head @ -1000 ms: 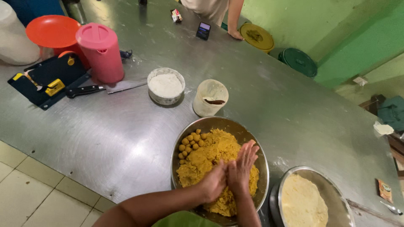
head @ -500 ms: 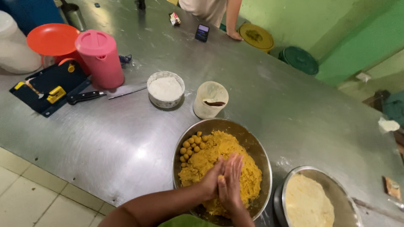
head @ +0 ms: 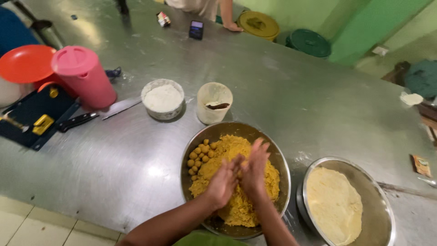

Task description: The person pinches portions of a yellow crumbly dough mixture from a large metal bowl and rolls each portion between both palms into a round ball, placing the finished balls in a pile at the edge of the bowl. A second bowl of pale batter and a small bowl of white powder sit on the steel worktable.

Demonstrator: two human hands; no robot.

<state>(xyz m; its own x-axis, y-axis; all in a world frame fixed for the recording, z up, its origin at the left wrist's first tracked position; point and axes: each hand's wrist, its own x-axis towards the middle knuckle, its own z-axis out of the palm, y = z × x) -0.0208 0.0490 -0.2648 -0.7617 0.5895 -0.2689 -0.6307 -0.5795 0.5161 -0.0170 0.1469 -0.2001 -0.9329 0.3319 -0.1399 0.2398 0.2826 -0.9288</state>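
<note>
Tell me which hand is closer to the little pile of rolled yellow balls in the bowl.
Left. The left hand sits just right of the rolled yellow balls, pressed against the right hand, which is farther from them, over the crumbly yellow mix.

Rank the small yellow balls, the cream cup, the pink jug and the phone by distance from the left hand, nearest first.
From the left hand:
1. Small yellow balls, in the bowl's left side.
2. Cream cup, just beyond the bowl.
3. Pink jug, far left.
4. Phone, across the table.

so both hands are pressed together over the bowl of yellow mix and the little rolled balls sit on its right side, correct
Not quite. In the head view the hands do meet over the bowl of yellow mix, but the rolled balls sit on its left side.
</note>
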